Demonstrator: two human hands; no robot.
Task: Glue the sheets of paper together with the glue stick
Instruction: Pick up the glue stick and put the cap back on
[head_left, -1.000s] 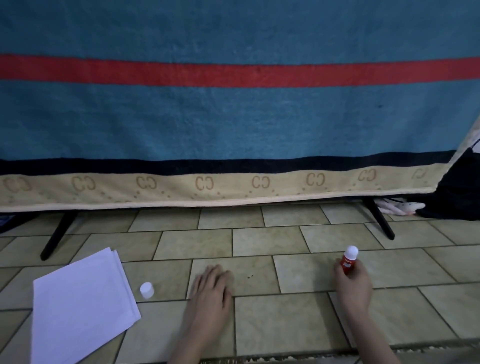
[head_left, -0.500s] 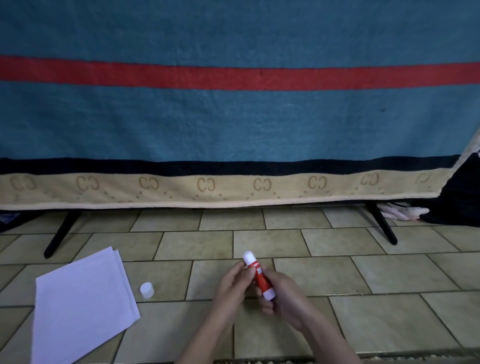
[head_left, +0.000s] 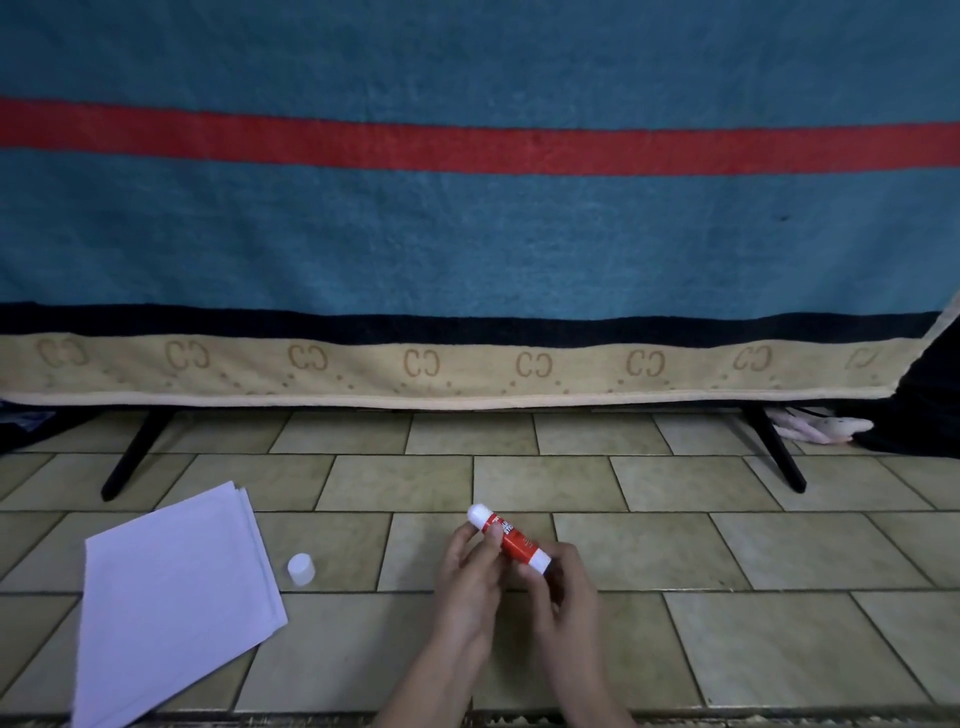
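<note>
While the stack of white paper sheets is lying flat on the tiled floor at the lower left, both hands are holding the red glue stick above the floor near the centre of the view. The left hand is pinching the upper part of the stick, with its fingertips closed just below the white end that points up and to the left. The right hand is gripping the lower white end between thumb and fingers. The stick is tilting, upper end to the left.

Compared with the frame half a second ago, the hands and stick are sitting in nearly the same place and the same two-handed hold is continuing; a second ago the right hand alone was holding the stick upright farther to the right, while the left hand was resting flat on the tiles.

A small white cap is standing on the floor just beside the right edge of the paper, apart from both hands. Behind, a blue blanket with a red stripe is hanging over black legs.
</note>
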